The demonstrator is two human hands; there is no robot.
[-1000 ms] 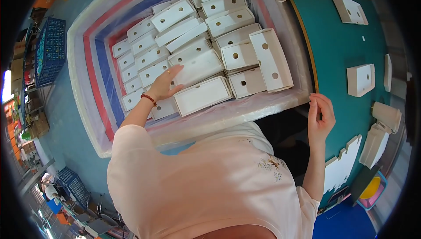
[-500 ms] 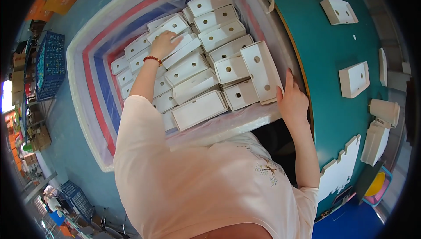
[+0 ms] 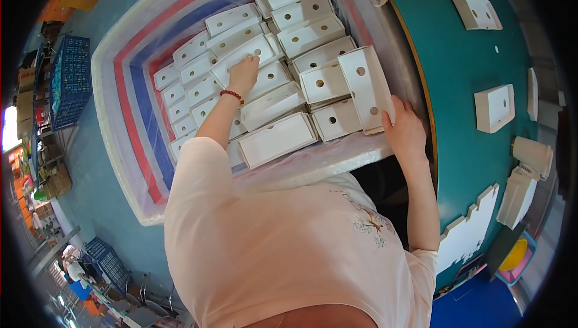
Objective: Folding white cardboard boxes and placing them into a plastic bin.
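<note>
Left hand [image 3: 242,75] is laid flat on a white box [image 3: 244,57] at 11 o'clock in the nearly filled big bag [image 3: 129,81], while one tilted box [image 3: 367,87] is pinched by the right hand [image 3: 404,132], not yet laid flat.

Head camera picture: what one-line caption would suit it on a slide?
Left hand presses white holed boxes in a lined bin; right hand holds a tilted one.

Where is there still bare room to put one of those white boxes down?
The green table has bare patches between the few scattered white boxes. Inside the lined bin, a striped strip lies bare left of the packed boxes. The middle is crowded, under the left hand and right hand.
</note>
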